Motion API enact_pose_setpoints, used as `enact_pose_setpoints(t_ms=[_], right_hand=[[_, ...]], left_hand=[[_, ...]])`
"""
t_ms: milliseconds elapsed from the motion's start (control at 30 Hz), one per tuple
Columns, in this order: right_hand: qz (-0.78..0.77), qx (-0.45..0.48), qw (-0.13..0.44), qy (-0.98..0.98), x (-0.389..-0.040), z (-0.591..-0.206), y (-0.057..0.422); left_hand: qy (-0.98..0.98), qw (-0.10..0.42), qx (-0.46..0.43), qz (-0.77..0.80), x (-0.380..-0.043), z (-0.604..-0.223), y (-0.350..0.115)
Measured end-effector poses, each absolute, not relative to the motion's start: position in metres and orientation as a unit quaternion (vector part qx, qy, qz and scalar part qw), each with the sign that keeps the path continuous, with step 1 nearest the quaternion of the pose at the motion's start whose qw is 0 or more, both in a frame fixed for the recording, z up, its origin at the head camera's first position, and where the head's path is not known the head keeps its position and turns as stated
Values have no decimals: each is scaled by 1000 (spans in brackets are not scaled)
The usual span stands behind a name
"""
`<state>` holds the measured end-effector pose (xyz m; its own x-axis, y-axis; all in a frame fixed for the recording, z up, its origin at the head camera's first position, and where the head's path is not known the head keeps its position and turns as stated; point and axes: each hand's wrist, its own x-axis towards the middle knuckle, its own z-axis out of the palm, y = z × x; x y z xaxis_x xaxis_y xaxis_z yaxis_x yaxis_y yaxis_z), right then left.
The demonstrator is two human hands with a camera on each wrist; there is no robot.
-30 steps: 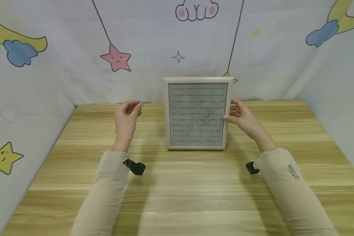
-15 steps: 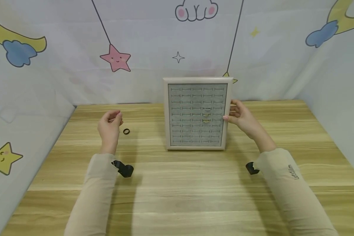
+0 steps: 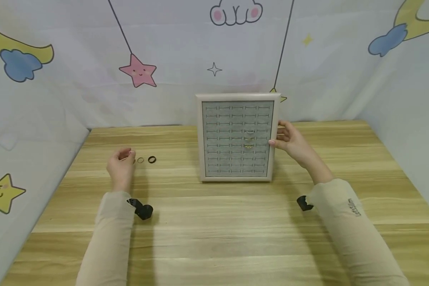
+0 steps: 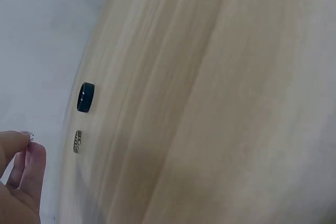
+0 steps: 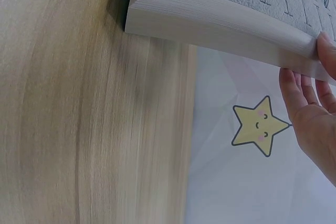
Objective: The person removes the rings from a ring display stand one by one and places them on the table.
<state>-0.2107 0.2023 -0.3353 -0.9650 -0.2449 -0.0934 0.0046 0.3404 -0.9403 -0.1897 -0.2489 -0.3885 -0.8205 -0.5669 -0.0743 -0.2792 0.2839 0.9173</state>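
A white-framed ring display board with grey slotted padding stands upright on the table. Three rings sit in its slots, one below another, right of centre. My right hand grips the frame's right edge, thumb in front and fingers behind. At the left, my left hand pinches a small shiny ring between thumb and fingertip, mostly hidden by them. Just right of that hand, a thin patterned silver ring and a wider black ring lie on the table, apart from each other.
The wooden table reaches back to a white curtain printed with stars, moons and clouds. Black wrist cameras are strapped at both sleeves; the left one hangs low over the table.
My left hand has moved left and toward me, from near the board to beside the loose rings, uncovering the black and silver ones. The right hand stays on the frame.
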Motion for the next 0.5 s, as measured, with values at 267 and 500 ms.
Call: enact_pose_setpoints(t_ms=[267, 500], right_hand=[[-568, -74, 110, 812, -212, -334, 202], [-567, -73, 110, 813, -211, -334, 201]], left_hand=[[-831, 131, 277, -464, -187, -402, -258], [-846, 111, 272, -445, -186, -408, -261]])
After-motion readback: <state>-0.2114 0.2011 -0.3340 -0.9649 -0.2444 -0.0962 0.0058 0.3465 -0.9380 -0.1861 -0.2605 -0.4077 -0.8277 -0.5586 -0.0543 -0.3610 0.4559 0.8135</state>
